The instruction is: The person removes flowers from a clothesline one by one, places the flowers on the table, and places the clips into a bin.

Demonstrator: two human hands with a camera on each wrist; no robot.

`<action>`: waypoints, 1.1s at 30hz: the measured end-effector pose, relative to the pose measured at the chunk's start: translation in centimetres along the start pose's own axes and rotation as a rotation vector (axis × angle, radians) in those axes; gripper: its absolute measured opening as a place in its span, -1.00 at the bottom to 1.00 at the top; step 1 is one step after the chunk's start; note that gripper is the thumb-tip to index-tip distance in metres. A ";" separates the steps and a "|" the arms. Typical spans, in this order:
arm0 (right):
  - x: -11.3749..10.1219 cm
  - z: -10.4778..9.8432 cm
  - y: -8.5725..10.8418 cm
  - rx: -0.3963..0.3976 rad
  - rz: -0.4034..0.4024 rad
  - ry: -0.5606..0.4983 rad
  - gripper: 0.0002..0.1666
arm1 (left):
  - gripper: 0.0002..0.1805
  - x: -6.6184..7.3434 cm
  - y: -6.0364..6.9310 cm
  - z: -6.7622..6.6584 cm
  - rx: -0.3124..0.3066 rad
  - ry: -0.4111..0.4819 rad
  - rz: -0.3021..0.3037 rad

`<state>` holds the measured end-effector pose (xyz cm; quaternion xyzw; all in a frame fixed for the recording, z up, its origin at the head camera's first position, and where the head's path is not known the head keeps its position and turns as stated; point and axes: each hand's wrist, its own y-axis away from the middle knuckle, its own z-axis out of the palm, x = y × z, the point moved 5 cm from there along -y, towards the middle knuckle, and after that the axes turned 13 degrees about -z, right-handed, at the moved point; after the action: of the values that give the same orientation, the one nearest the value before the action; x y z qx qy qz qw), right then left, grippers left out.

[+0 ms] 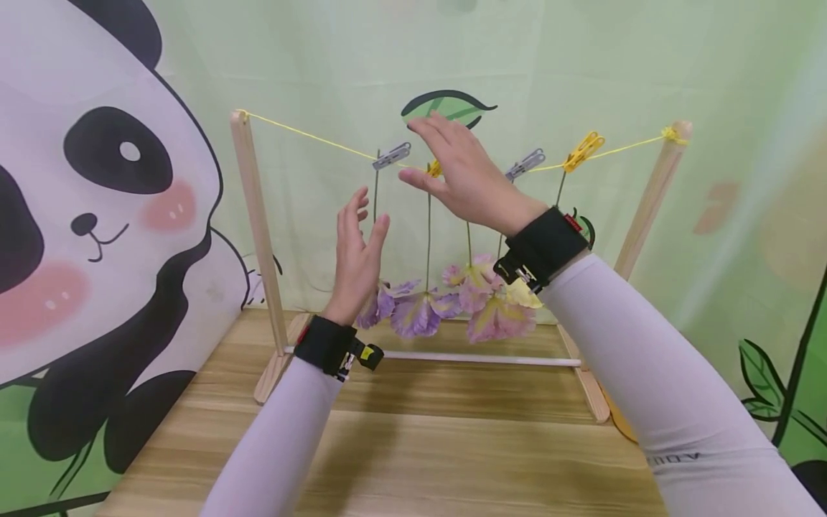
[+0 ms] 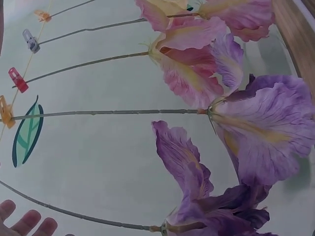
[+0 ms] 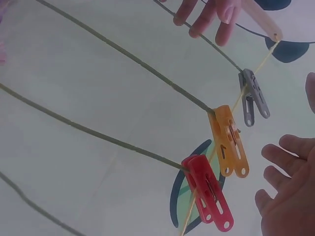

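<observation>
Artificial flowers hang head down by their stems from a yellow string [image 1: 310, 134], each stem clipped with a plastic clothespin. Leftmost is a grey clothespin [image 1: 391, 156]; beside it come an orange-yellow one [image 3: 229, 142] and a red one [image 3: 206, 191], then another grey one [image 1: 526, 164] and a yellow one [image 1: 583, 151]. My left hand [image 1: 357, 262] is raised by the leftmost stem, above a purple flower [image 1: 416, 314], gripping nothing. Higher up, my right hand [image 1: 468, 172] has its fingers extended in front of the string, hiding the red clothespin in the head view. Pink flowers [image 1: 500, 318] hang to the right.
Two wooden posts, left [image 1: 258, 230] and right [image 1: 652, 201], carry the string. A white rod [image 1: 478, 357] joins their feet on the wood-grain table [image 1: 491, 459]. Behind hangs a pale green cloth [image 1: 323, 64] with a printed panda [image 1: 110, 179]. Something orange [image 1: 620, 416] shows beside the right foot.
</observation>
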<state>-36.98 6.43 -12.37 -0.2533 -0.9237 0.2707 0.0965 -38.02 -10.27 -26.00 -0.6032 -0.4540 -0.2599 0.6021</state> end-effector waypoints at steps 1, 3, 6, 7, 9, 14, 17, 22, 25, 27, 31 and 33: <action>0.1 0.0 -0.3 -0.006 0.008 0.000 -0.13 | -0.31 0.0 -0.1 0.0 0.004 0.002 -0.003; 0.2 -0.1 -0.8 -0.016 0.021 0.000 -0.14 | -0.31 0.0 -0.3 0.0 0.010 0.003 -0.009; 0.3 0.0 -1.6 -0.041 0.040 0.001 -0.15 | -0.34 -0.1 -0.5 -0.1 0.020 0.002 -0.011; 0.3 0.0 -1.8 -0.051 0.047 0.002 -0.16 | -0.36 -0.1 -0.6 -0.1 0.025 0.003 -0.013; 0.2 0.0 -2.2 -0.072 0.060 0.008 -0.17 | -0.38 -0.2 -0.7 -0.1 0.031 0.008 -0.019; 0.2 0.2 -2.8 -0.113 0.090 0.026 -0.20 | -0.45 -0.5 -0.9 0.1 0.039 0.040 -0.052; 0.4 0.4 -2.9 -0.121 0.097 0.031 -0.22 | -0.48 -0.6 -0.9 0.2 0.046 0.055 -0.059; 0.5 0.7 -3.0 -0.120 0.091 0.034 -0.26 | -0.52 -0.6 -0.7 0.1 0.071 0.061 -0.047; 0.5 0.7 -3.2 -0.106 0.074 0.038 -0.32 | -0.56 -0.7 -0.7 0.1 0.085 0.046 -0.042; 0.5 0.7 -3.3 -0.093 0.061 0.042 -0.39 | -0.59 -0.7 -0.7 0.1 0.096 0.031 -0.037; 0.4 0.8 -3.6 -0.067 0.044 0.053 -0.54 | -0.64 -0.7 -0.7 0.0 0.125 0.002 -0.015; 0.3 0.8 -3.7 -0.064 0.047 0.058 -0.59 | -0.67 -0.6 -0.7 -0.1 0.142 -0.002 -0.005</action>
<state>-39.04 3.51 -10.99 -0.2857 -0.9225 0.2356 0.1086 -38.89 -10.57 -26.20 -0.5582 -0.4731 -0.2280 0.6424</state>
